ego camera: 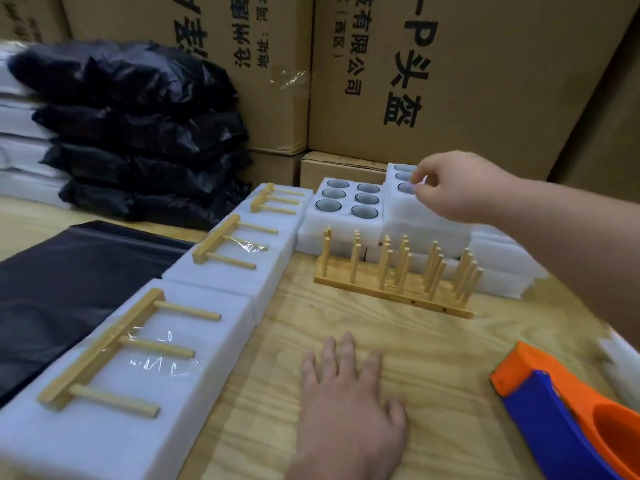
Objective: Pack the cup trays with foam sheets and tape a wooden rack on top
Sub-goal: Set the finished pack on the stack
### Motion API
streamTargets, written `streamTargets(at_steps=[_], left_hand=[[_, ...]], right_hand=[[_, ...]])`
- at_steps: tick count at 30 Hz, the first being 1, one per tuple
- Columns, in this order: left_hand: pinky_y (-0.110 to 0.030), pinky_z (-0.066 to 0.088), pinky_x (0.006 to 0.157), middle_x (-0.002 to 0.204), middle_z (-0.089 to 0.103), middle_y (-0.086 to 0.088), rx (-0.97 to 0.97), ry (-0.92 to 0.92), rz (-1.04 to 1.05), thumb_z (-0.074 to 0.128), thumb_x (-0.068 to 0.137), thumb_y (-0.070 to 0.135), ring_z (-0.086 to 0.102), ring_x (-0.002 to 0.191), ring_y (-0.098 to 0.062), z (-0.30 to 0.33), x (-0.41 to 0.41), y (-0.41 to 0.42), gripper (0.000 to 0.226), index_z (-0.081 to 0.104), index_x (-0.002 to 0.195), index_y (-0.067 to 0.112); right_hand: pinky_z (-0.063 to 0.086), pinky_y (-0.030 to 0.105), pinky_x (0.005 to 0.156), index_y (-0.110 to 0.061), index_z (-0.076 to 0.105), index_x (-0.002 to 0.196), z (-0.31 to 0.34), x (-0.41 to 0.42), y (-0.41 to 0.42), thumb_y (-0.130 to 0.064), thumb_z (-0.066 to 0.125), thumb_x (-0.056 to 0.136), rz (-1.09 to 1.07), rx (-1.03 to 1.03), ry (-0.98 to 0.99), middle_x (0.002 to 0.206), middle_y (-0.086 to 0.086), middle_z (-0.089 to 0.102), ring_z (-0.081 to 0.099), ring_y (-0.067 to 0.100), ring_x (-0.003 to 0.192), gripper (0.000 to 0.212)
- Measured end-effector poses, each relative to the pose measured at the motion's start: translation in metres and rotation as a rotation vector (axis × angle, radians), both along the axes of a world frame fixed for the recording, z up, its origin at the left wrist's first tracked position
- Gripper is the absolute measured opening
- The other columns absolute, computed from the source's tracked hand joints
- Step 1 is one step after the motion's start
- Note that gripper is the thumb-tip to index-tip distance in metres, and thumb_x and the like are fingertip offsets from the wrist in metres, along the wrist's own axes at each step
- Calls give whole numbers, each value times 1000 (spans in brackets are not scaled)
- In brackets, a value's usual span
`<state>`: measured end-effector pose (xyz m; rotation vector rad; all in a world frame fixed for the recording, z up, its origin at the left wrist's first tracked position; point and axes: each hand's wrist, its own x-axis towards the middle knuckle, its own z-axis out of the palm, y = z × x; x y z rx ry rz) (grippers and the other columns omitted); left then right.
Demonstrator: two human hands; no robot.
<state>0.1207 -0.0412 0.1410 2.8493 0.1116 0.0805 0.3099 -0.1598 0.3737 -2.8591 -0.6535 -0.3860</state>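
Note:
My left hand lies flat, fingers straight, on the wooden table. My right hand reaches over the far right white foam cup tray, fingertips at the rim of a glass cup; whether it pinches the cup I cannot tell. A second foam tray holding several glass cups sits to its left. In front of the trays, several wooden racks stand upright in a row. Three foam packs with a wooden rack taped on top run along the left: near, middle, far.
An orange and blue tape dispenser lies at the right front. Black plastic sheet covers the table's left side, with stacked black bags behind it. Cardboard boxes wall off the back. More white foam lies at right.

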Motion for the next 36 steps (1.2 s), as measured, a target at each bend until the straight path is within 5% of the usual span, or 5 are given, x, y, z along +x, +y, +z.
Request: streamTargets(at_steps=[5, 9, 22, 28, 36], left_hand=[[-57, -19, 118, 172, -13, -4, -6, 22, 0, 25, 87, 64, -18, 156, -27, 1, 0, -1, 81, 5, 161, 37], [-55, -20, 119, 172, -12, -4, -32, 20, -5, 28, 87, 63, -18, 156, -27, 3, -1, 0, 81, 8, 161, 38], [-56, -22, 117, 170, -17, -6, -19, 45, -11, 25, 90, 61, -23, 155, -29, 3, -1, -1, 77, 9, 162, 36], [-58, -21, 117, 170, -17, -6, -29, 51, -19, 24, 90, 60, -24, 155, -29, 2, -1, -1, 77, 8, 162, 36], [-57, -20, 118, 170, -17, -5, -32, 48, -21, 25, 88, 63, -23, 155, -29, 1, 0, 0, 81, 4, 162, 36]], right_hand=[[36, 53, 113, -40, 34, 153, -10, 45, -25, -56, 42, 98, -247, -44, 126, 155, 14, 37, 39, 41, 139, 58], [12, 59, 122, -49, 2, 159, -56, 51, -37, -69, 20, 100, -298, -302, 259, 171, 7, 9, 9, 37, 155, 65], [26, 51, 111, -47, 34, 142, -57, 68, -17, -34, 50, 94, -336, -223, 56, 132, 13, 60, 34, 38, 138, 53], [34, 61, 108, -48, 31, 145, -56, 74, -8, -54, 64, 88, -290, -312, 107, 142, 6, 54, 38, 40, 135, 66], [49, 38, 78, -44, 32, 152, -49, 76, 14, -61, 84, 67, -259, -374, 103, 129, 4, 65, 62, 35, 110, 101]])
